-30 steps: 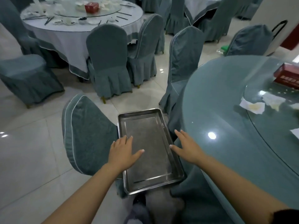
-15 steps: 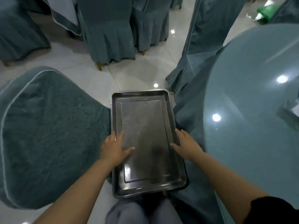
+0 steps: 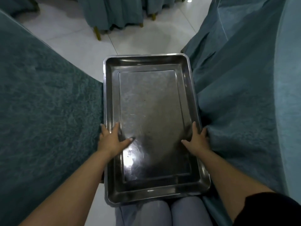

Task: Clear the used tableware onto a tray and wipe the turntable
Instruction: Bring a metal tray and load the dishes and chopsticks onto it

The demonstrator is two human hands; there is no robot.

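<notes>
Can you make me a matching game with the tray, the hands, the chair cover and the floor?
Things:
1. tray
2. left hand
3. chair cover
4. floor

Descriptions:
A. white shiny tiles
B. fuzzy teal cloth
C. silver metal, nothing in it
D. thumb inside the tray, fingers over its left rim

Pairs: 1-C, 2-D, 3-B, 4-A

The right hand grips the opposite rim the same way.

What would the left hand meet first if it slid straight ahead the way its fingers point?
The left hand lies over the tray's left rim, fingers pointing up the frame. Ahead lies only more rim and bare tray floor, then probably the far wall; depth is unclear.
</notes>
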